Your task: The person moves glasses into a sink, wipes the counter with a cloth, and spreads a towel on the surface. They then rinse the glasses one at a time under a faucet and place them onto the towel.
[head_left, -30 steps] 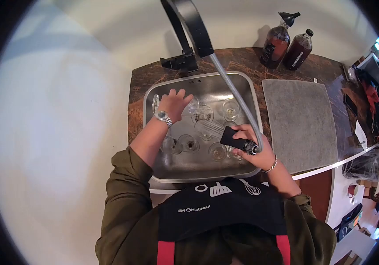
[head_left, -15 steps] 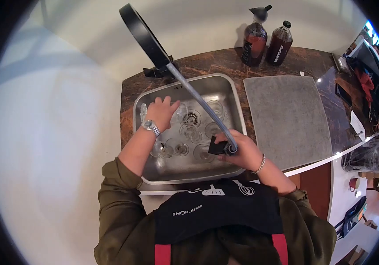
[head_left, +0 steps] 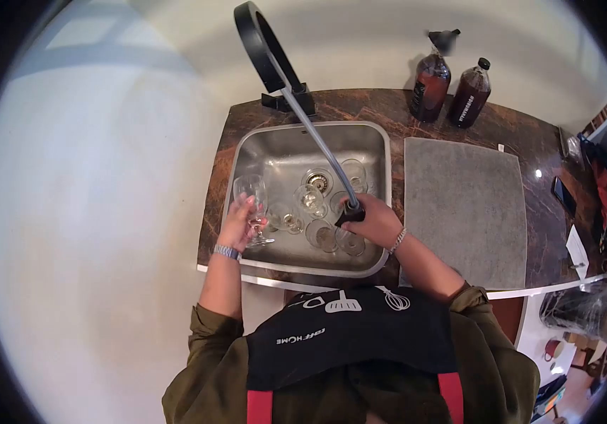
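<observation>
My left hand [head_left: 238,225] is closed around a clear stemmed glass [head_left: 250,189], held upright over the left side of the steel sink [head_left: 275,136]. The glass's foot shows below my fingers. My right hand [head_left: 374,220] grips the black faucet head [head_left: 351,213] over the right part of the sink, with the grey hose [head_left: 323,150] running up from it. Several clear glasses [head_left: 310,201] lie in the basin around the drain [head_left: 317,184]. Whether water is running cannot be made out.
A grey mat [head_left: 464,212] lies on the dark countertop [head_left: 381,106] right of the sink. Two dark bottles [head_left: 430,88] stand behind it near the wall. The black faucet arch [head_left: 264,53] rises behind the sink. A phone [head_left: 563,195] lies far right.
My left hand has moved from inside the basin toward its near left side and now holds a glass. My right hand still holds the faucet head. The camera view has shifted.
</observation>
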`<state>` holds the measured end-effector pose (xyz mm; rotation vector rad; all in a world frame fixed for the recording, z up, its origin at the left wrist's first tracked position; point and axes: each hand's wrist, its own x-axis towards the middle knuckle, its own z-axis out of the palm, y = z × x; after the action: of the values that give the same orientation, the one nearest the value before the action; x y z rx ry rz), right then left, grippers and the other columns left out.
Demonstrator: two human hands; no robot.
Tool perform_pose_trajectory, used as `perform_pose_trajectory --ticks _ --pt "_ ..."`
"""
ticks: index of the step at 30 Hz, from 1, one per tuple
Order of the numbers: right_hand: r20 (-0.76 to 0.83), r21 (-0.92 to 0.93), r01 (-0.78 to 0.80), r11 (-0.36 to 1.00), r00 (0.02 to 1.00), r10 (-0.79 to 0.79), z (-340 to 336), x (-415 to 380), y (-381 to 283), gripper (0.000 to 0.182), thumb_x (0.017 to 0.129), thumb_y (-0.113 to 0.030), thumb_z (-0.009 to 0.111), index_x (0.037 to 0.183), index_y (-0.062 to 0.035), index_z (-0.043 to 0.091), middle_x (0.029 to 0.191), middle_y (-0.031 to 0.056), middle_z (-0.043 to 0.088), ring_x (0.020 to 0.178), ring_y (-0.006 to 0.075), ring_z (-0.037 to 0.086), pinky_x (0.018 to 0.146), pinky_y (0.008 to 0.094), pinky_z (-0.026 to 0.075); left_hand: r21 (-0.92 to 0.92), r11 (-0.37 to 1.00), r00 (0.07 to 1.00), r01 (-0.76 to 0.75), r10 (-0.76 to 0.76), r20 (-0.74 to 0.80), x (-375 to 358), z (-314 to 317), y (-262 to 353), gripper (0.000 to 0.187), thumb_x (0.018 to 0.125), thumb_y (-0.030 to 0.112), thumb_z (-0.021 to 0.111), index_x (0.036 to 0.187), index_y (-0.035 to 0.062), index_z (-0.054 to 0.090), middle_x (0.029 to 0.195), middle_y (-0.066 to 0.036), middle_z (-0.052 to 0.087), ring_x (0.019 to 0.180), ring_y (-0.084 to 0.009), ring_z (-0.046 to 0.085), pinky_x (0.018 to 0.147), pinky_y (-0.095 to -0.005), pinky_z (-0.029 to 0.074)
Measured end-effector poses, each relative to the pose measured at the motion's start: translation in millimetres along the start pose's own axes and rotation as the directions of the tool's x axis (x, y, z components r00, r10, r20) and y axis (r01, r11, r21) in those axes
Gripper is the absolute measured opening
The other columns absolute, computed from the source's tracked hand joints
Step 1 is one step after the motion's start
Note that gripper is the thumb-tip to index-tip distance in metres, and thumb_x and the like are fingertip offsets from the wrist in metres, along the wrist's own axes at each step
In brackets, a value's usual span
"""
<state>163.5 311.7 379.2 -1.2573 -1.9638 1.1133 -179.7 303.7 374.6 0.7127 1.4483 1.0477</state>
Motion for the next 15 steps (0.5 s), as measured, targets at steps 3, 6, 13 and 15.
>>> perform_pose_trajectory --ticks 3,6,13,15 --pt "0.024 -0.095 -0.062 0.994 0.998 0.064 7 16 1 0.062 0.074 -0.030 0.072 0.126 -0.0054 0.048 0.113 0.0193 0.060 0.106 0.0344 0.057 0.093 0.0393 0.044 -0.351 0.934 0.997 0.074 -0.067 0.032 -32 3 -21 0.046 0.087 0.037 0.065 0.123 0.0186 0.043 0.114 -0.015 0.055 0.072 -0.0250 0.065 0.055 -0.0311 0.055" --pt "0.013 0.005 -0.077 0.997 0.997 0.077 22 33 4 0.065 0.075 -0.031 0.073 0.129 -0.0068 0.046 0.114 0.0196 0.060 0.106 0.0341 0.057 0.092 0.0389 0.044 -0.472 0.880 0.998 0.058 -0.035 0.058 -49 8 -32 0.043 0.088 0.039 0.063 0.121 0.0186 0.044 0.117 -0.016 0.053 0.079 -0.0268 0.065 0.064 -0.0346 0.057" --pt "-0.041 0.031 0.015 0.999 0.999 -0.014 31 99 -20 0.070 0.073 -0.028 0.077 0.132 -0.0055 0.045 0.096 0.0136 0.063 0.070 0.0172 0.059 0.068 0.0302 0.048 -0.517 0.855 0.993 0.030 0.034 0.115 -49 10 -37 0.046 0.091 0.028 0.060 0.128 0.0175 0.035 0.119 -0.016 0.050 0.086 -0.0340 0.064 0.074 -0.0424 0.057" --pt "-0.071 0.056 0.051 0.997 0.996 -0.047 34 101 -23 0.072 0.075 -0.024 0.076 0.135 -0.0062 0.042 0.095 0.0123 0.064 0.067 0.0148 0.056 0.066 0.0298 0.048 -0.564 0.826 0.994 0.005 0.056 0.090 -42 12 -38 0.053 0.089 0.022 0.062 0.130 0.0181 0.028 0.116 -0.016 0.050 0.089 -0.0383 0.063 0.078 -0.0491 0.055"
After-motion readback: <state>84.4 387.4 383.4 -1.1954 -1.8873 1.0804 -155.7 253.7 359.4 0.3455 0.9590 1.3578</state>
